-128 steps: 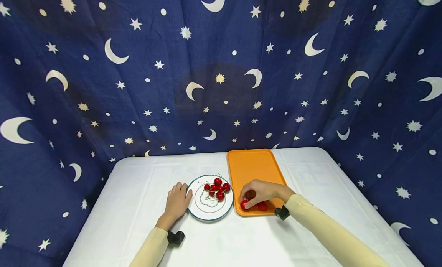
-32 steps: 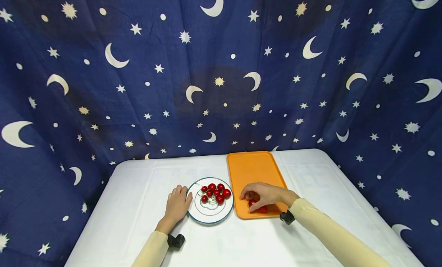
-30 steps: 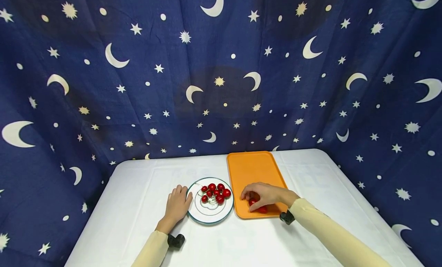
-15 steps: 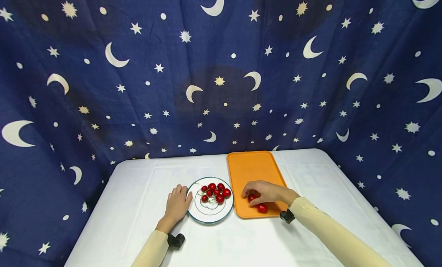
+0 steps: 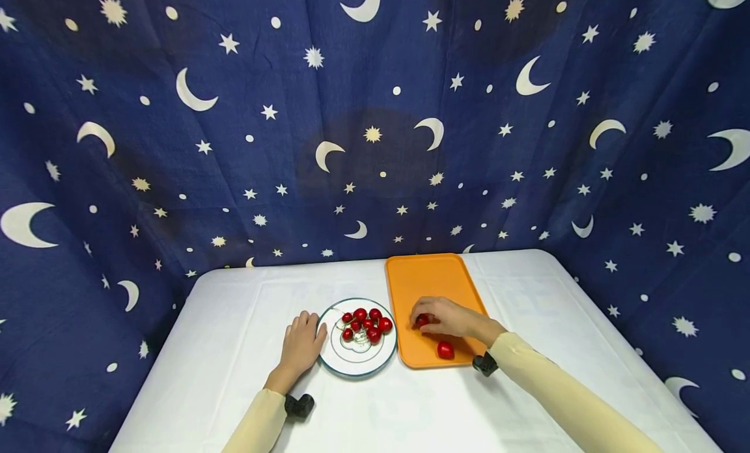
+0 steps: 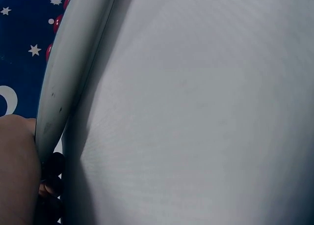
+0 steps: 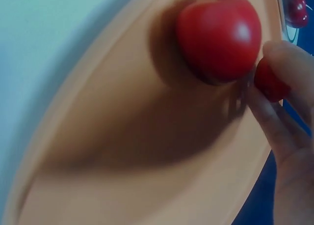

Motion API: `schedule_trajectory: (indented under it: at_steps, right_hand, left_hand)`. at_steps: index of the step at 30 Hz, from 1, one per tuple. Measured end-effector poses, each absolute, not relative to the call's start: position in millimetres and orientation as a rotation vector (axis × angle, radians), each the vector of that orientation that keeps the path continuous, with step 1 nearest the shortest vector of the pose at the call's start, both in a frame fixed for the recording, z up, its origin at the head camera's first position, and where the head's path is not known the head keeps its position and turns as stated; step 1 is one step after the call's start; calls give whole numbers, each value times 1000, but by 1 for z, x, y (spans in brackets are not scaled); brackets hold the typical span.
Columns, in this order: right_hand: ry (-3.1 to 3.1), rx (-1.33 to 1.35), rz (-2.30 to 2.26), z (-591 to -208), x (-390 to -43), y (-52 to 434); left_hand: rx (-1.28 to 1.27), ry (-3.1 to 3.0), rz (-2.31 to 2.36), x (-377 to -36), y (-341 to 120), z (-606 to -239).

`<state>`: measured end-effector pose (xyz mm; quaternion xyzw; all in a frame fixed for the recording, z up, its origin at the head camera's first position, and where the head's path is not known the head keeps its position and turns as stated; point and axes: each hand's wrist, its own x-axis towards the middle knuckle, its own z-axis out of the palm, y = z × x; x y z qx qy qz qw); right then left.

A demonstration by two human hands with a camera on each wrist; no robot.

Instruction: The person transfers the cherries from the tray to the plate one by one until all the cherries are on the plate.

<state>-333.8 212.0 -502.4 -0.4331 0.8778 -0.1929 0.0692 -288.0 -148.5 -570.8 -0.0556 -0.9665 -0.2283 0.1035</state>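
Observation:
Over the orange tray (image 5: 430, 271), my right hand (image 5: 448, 316) pinches a small red cherry tomato (image 7: 271, 80) between thumb and fingers. In the head view the fingers partly cover this tomato (image 5: 421, 321); whether it touches the tray I cannot tell. A second cherry tomato (image 5: 445, 350) lies near the tray's front edge and looks large in the right wrist view (image 7: 219, 37). My left hand (image 5: 301, 343) rests on the table with fingers extended, its thumb side at the left rim of a white plate (image 5: 357, 368). Several stemmed cherries (image 5: 373, 336) lie on that plate.
A white cloth covers the table (image 5: 234, 342). The plate's right rim stands close to the tray's left edge. Behind and at both sides hangs a dark blue curtain (image 5: 375, 82) with moons and stars.
The right hand has carried one tomato away from the front tomato, toward the tray's back left. Cherries on the plate are more spread than 4.3 s ago. The left hand stays put.

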Motion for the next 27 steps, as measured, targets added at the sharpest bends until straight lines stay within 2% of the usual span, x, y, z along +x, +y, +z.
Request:
schedule_trajectory:
  at_steps: [15,21,27]
  right_hand:
    - [2751,-1259,-650,-499,-338,200]
    - [2804,-1141,-694,-497,-339,187]
    - [2800,-1162,-720,-495,-340,171]
  left_hand:
    - [-171,-2849,-684,-289,-151,-569]
    - [-180,-2835,-685,-289,-151,-570]
    - [-187,-2834,-690,-289,-152,-571]
